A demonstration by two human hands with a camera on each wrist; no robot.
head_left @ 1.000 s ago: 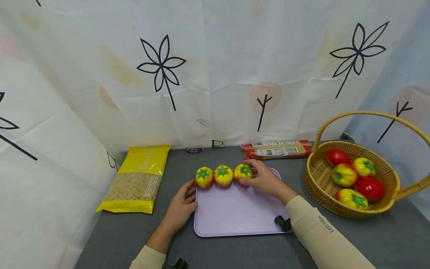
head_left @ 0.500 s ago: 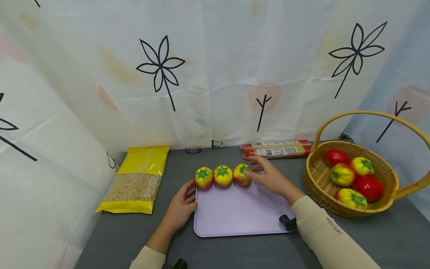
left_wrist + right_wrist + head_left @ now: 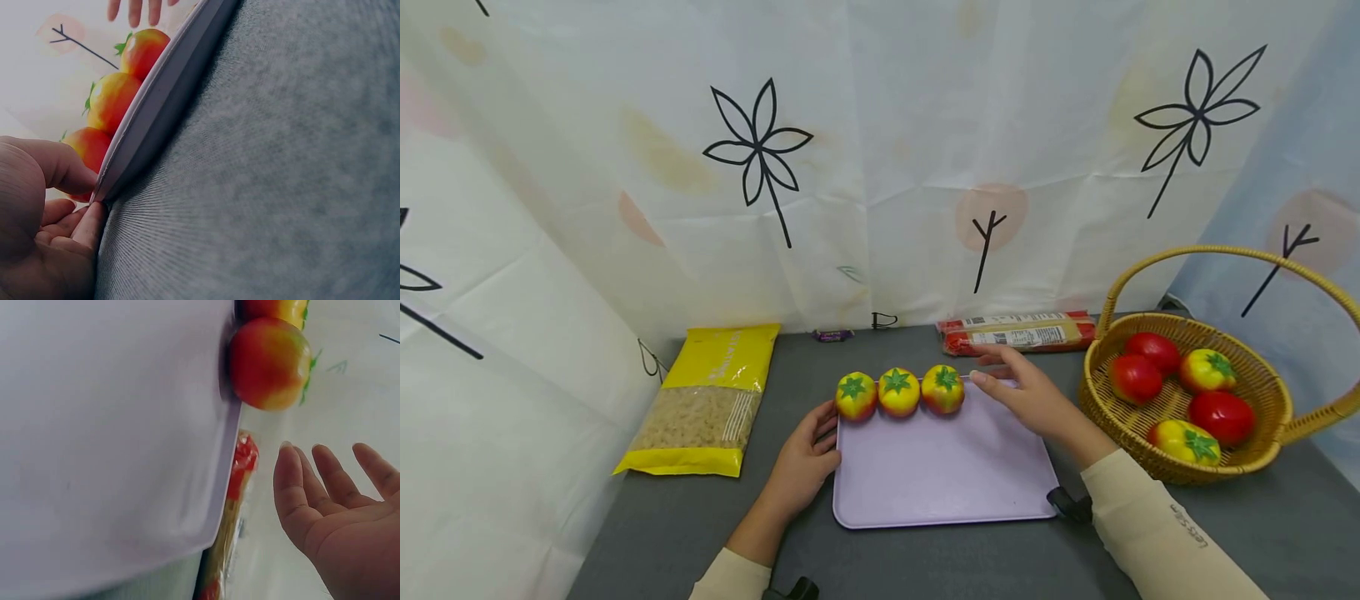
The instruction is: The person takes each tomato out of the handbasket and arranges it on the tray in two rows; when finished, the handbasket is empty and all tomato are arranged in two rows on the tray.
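Observation:
Three yellow-red, tomato-like toy fruits stand in a row on the far edge of a lilac tray (image 3: 947, 475): a left fruit (image 3: 857, 397), a middle fruit (image 3: 899, 392) and a right fruit (image 3: 943, 389). At the tray's left rim, the left hand (image 3: 805, 458) touches the edge with thumb and fingertips, beside the left fruit. The right hand (image 3: 1018, 392) hovers over the tray's far right corner, apart from the right fruit. Its fingers are spread and hold nothing, as the right wrist view shows of the same hand (image 3: 337, 519).
On the right stands a wicker basket (image 3: 1101, 417) with several red and yellow fruits. A yellow bag of pasta (image 3: 707, 400) lies left of the tray. Red-ended noodle packs (image 3: 1022, 335) and a small purple wrapper (image 3: 832, 336) lie along the back by the curtain.
The right hand has let go of the right fruit and moved right. In the basket, one fruit has rolled left and now shows its red side. The left hand stays put.

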